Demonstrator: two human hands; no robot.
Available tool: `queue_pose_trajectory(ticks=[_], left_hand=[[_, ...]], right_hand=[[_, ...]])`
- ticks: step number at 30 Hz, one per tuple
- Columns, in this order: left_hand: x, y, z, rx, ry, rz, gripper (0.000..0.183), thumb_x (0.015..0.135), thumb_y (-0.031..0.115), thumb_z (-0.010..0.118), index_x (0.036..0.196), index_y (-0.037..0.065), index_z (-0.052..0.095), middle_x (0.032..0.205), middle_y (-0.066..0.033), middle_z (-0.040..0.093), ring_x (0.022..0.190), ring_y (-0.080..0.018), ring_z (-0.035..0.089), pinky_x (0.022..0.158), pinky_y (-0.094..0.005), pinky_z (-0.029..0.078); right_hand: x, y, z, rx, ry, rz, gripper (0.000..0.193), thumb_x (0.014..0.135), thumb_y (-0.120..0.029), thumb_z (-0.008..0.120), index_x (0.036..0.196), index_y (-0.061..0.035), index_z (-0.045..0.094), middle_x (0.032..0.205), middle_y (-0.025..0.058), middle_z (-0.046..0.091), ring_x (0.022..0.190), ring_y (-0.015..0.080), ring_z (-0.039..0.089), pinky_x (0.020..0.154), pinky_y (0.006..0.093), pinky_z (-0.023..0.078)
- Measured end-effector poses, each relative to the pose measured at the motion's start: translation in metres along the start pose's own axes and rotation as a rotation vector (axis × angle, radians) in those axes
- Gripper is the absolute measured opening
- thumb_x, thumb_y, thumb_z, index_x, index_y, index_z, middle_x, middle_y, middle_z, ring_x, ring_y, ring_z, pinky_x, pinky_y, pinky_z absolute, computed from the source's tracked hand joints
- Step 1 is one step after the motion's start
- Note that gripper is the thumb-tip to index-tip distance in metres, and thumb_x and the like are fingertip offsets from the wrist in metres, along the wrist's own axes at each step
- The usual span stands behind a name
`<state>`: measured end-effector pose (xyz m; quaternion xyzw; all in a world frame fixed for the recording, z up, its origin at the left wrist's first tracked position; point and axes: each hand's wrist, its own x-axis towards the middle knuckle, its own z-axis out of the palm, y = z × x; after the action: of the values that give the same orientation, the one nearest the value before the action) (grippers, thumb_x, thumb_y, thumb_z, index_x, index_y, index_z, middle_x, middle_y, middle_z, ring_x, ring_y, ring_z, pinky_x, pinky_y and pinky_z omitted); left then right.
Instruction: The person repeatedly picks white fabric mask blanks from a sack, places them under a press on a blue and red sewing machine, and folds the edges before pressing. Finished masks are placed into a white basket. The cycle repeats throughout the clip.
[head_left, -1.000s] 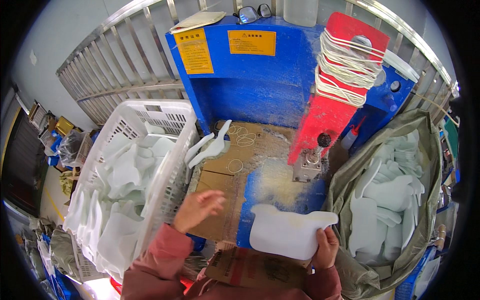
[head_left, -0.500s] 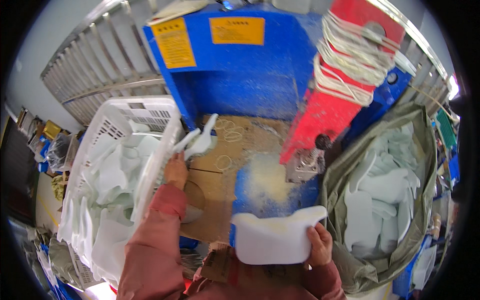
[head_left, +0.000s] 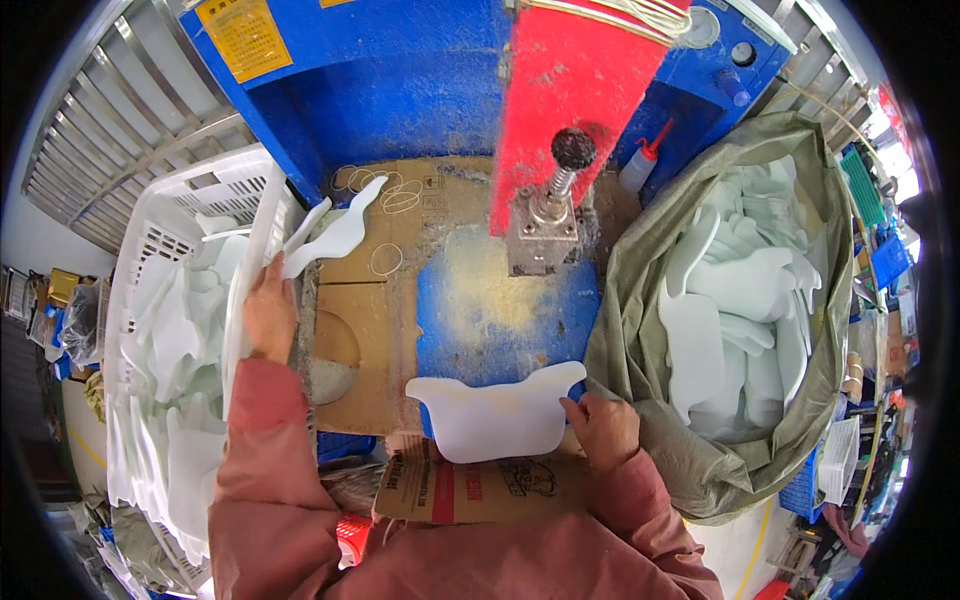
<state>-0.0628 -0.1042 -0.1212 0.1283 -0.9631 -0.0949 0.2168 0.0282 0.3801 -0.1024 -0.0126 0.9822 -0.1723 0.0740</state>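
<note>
My right hand [head_left: 606,432] pinches the right edge of a white curved sheet piece [head_left: 495,412], with two horn-like upper corners and a rounded lower edge. The piece lies at the front of the blue work plate [head_left: 450,345], which carries yellowish powder. My left hand [head_left: 268,315] is beside the white basket's right wall, fingers stretched toward the lower end of a wavy white piece [head_left: 340,232] lying on cardboard; whether they touch it is unclear. A second slim white piece [head_left: 308,224] lies alongside. Above the plate stands the red machine arm [head_left: 565,105] with a metal head [head_left: 545,238].
The white basket [head_left: 262,190] on the left holds many similar pieces. On the right, an olive sack [head_left: 630,330] is full of them. Pale rings [head_left: 386,260] lie on the cardboard [head_left: 350,280]. A red-capped bottle [head_left: 638,168] stands behind the arm.
The view has shifted, so the machine and containers appear further left and higher. The sheet piece in my right hand is more level. My left hand stays by the pieces beside the basket.
</note>
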Motion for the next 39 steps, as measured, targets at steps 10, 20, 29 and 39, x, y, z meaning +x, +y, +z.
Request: queue_pose_trajectory(ticks=[10,20,29,39], left_hand=[[-0.104,0.086,-0.151,-0.384,-0.263,0.297,0.033,0.090,-0.007,0.067,0.122,0.001,0.072,0.113,-0.0198,0.072,0.101,-0.0373,0.071,0.089,-0.0416,0.058],[-0.141,0.122,-0.127,-0.732,-0.460,0.288,0.030,0.091,-0.005,0.070,0.121,0.000,0.071,0.116,-0.0172,0.072,0.101,-0.0323,0.073,0.086,-0.0378,0.060],[-0.142,0.125,-0.082,-0.779,-0.603,0.029,0.035,0.093,0.005,0.074,0.126,0.003,0.067,0.114,-0.0191,0.071,0.098,-0.0329,0.073,0.084,-0.0387,0.060],[-0.145,0.121,-0.041,-0.664,-0.413,0.017,0.024,0.087,0.002,0.076,0.111,0.001,0.073,0.106,-0.0168,0.071,0.092,-0.0364,0.072,0.078,-0.0410,0.058]], right_hand=[[-0.012,-0.089,-0.059,0.083,0.251,-0.945,0.047,0.090,-0.020,0.067,0.137,-0.0112,0.063,0.146,0.0150,0.057,0.127,0.0355,0.059,0.108,0.0478,0.049],[-0.017,-0.072,-0.027,0.282,-0.066,-0.967,0.069,0.083,-0.024,0.081,0.144,-0.0068,0.055,0.136,0.0172,0.060,0.124,0.0360,0.061,0.108,0.0531,0.048],[-0.007,-0.058,-0.024,0.198,-0.094,-0.872,0.059,0.086,-0.020,0.077,0.139,-0.0024,0.058,0.132,0.0182,0.060,0.114,0.0360,0.063,0.095,0.0462,0.052],[0.021,-0.073,-0.004,0.095,-0.140,-0.896,0.063,0.076,-0.019,0.084,0.133,-0.0034,0.061,0.124,0.0133,0.058,0.108,0.0304,0.063,0.090,0.0428,0.052]])
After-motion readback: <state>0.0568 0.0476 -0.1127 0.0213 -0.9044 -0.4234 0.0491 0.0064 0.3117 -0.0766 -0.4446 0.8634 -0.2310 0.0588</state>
